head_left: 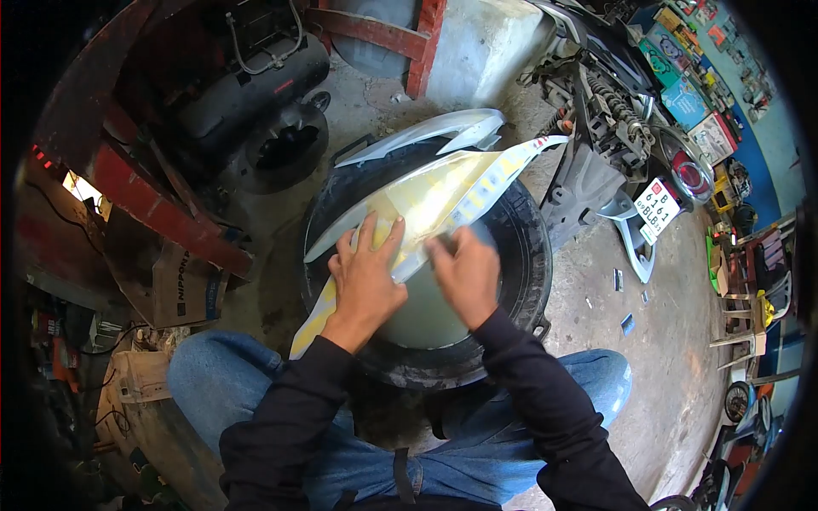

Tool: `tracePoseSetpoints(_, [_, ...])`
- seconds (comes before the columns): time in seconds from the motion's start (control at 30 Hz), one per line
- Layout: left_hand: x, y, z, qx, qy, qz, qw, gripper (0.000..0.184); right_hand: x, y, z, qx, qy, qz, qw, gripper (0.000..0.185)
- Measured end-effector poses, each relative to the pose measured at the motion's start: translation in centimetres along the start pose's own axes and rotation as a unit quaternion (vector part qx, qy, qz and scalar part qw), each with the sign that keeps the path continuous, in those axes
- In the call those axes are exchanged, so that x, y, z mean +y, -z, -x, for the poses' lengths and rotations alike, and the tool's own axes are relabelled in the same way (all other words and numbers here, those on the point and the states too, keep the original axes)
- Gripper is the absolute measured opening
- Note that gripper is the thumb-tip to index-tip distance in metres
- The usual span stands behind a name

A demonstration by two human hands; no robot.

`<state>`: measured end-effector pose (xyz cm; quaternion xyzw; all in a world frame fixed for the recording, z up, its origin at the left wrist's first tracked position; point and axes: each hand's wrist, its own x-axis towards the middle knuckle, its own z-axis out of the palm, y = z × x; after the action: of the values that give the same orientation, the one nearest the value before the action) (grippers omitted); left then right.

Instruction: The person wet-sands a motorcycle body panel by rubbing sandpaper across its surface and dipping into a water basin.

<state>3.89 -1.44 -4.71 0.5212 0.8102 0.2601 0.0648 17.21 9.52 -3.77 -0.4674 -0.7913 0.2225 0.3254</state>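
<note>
A yellow and white curved panel (426, 194) lies slanted across a round black tub (528, 255) between my knees. My left hand (365, 277) rests on the panel's left part with its fingers spread. At the panel's lower edge, my right hand (467, 274) is closed, its fingers curled against the surface; whatever they hold is hidden. Cloudy grey water (430, 315) shows in the tub below the panel. Another pale panel (417, 134) sits across the tub's far rim.
A partly stripped motorcycle (609, 128) with a number plate (657, 206) stands at the right. A black air compressor (256, 89) and a red metal frame (162, 204) are at the left. A cardboard box (189, 285) stands near my left knee.
</note>
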Motion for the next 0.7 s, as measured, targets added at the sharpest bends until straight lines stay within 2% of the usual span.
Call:
tracePoseSetpoints(0.07, [0.2, 0.1, 0.0, -0.003, -0.001, -0.006, 1.000, 0.086, -0.1, 0.2, 0.9, -0.020, 0.060, 0.061, 0.996, 0.034])
tracePoseSetpoints(0.1, [0.4, 0.4, -0.1, -0.002, -0.003, -0.002, 1.000, 0.086, 1.2, -0.4, -0.1, 0.018, 0.055, 0.003, 0.998, 0.032])
tracePoseSetpoints(0.13, [0.5, 0.6, 0.1, -0.002, -0.001, 0.002, 1.000, 0.086, 1.4, 0.3, -1.4, 0.012, -0.015, -0.022, 1.000, 0.031])
tracePoseSetpoints(0.2, [0.6, 0.5, 0.4, -0.003, 0.000, -0.003, 1.000, 0.086, 1.5, 0.3, -1.0, 0.020, -0.009, -0.056, 0.998, 0.029])
tracePoseSetpoints(0.33, [0.7, 0.9, 0.1, -0.009, -0.014, -0.010, 1.000, 0.088, -0.1, 0.5, 0.8, -0.043, 0.033, 0.027, 0.998, 0.028])
tracePoseSetpoints(0.4, [1.3, 1.2, 0.0, -0.003, -0.018, -0.022, 1.000, 0.088, 0.6, 0.9, -1.8, 0.011, -0.052, -0.083, 0.995, 0.031])
tracePoseSetpoints(0.47, [1.5, 1.2, -0.1, 0.004, -0.027, -0.034, 0.999, 0.089, 0.5, 0.5, -0.7, 0.024, -0.051, -0.112, 0.992, 0.033])
tracePoseSetpoints(0.53, [1.3, 1.0, 0.1, 0.011, -0.032, -0.039, 0.999, 0.089, -0.1, 0.0, 2.1, -0.016, 0.043, -0.037, 0.998, 0.031])
tracePoseSetpoints(0.6, [1.4, 1.3, -0.1, 0.008, -0.029, -0.038, 0.999, 0.089, 0.7, 0.2, 0.6, -0.029, 0.024, -0.046, 0.998, 0.031])
tracePoseSetpoints(0.67, [1.3, 1.3, 0.0, 0.005, -0.019, -0.037, 0.999, 0.088, 1.0, 0.6, -1.1, 0.036, -0.035, -0.070, 0.996, 0.032])
tracePoseSetpoints(0.7, [1.1, 1.2, 0.0, 0.006, -0.019, -0.041, 0.999, 0.090, 0.9, -0.3, -0.3, 0.035, -0.030, -0.082, 0.996, 0.032])
